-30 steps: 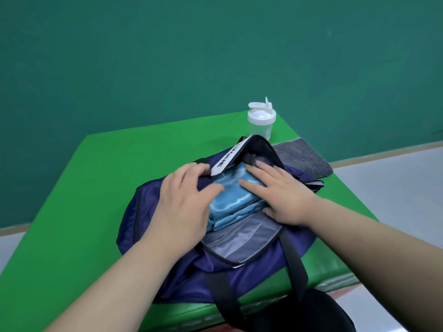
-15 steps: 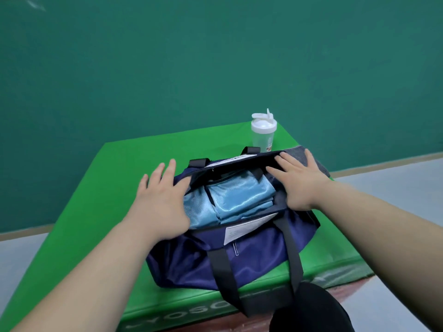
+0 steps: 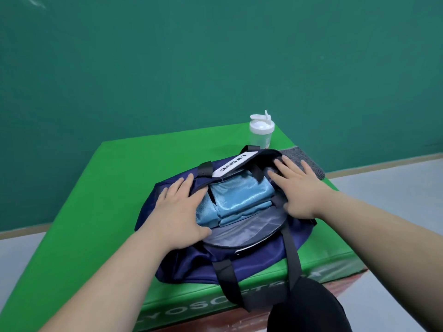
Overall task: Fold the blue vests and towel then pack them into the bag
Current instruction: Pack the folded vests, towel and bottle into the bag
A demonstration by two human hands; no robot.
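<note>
Bag: lay on the green mat (image 3: 96,224) as a navy bag (image 3: 251,262), mouth gaping upward, with a white label (image 3: 233,165) across the far rim and one dark strap (image 3: 293,250) trailing over the mat's near edge.
Blue vests: sat as a folded, shiny stack of blue vests (image 3: 239,195) inside the bag's mouth, between the two hands; could not be counted from the layers.
Left hand: rested as a flat left hand (image 3: 177,212) on the bag's left end, fingers straight and spread, thumb along the near rim of the opening; grasped nothing.
Right hand: lay as a flat right hand (image 3: 299,185) on the bag's right end, fingers released and fanned toward the far rim; grasped nothing.
Towel: judged to be the ribbed grey towel (image 3: 309,161) on the mat just beyond the bag's right end; stayed outside the bag, partly hidden by the right hand; fold could not be made out.
Shaker bottle: stood upright as a clear shaker bottle (image 3: 261,133) at the mat's far corner, behind the bag and apart from both hands.
Done so far: appeared to be well past halfway, with the vests folded and packed.
Left to do: seemed to be the towel alone, to be folded if not yet folded, then laid in on top of or beside the vests.
Room in the bag: looked snug at the mouth, so probably called for pressing the stack down first.
</note>
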